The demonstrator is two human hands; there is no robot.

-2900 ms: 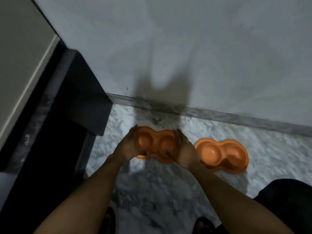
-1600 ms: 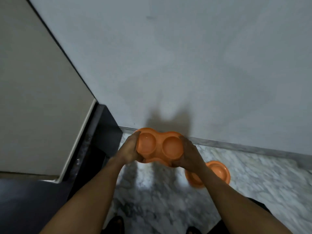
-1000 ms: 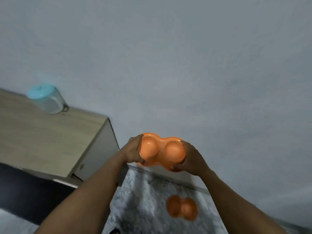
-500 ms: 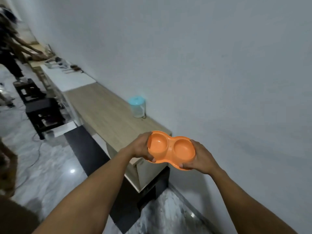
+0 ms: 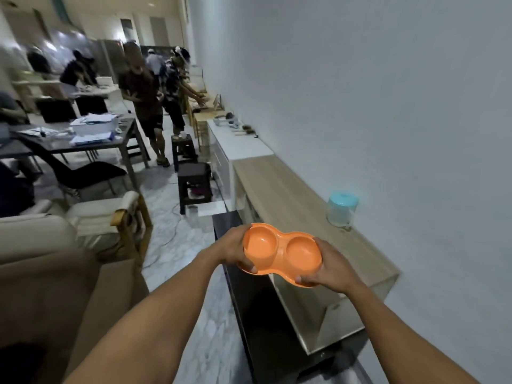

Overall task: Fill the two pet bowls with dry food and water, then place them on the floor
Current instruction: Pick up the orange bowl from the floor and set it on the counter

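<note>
I hold an orange double pet bowl (image 5: 281, 252) level in front of me, above the near end of a low wooden cabinet (image 5: 293, 200). My left hand (image 5: 234, 249) grips its left end and my right hand (image 5: 329, 268) grips its right end. Both cups look empty. A clear jar with a light blue lid (image 5: 342, 209) stands on the cabinet against the wall. The second orange bowl is out of view.
A white wall (image 5: 374, 106) runs along the right. Beige armchairs (image 5: 55, 239) stand at the left, black stools (image 5: 194, 184) and a cable lie on the marble floor ahead. Several people stand farther down by a dark table (image 5: 83, 139).
I lifted the bowl from the floor beside the second bowl and rose. My view swung left, from the wall and floor to the cabinet and the room.
</note>
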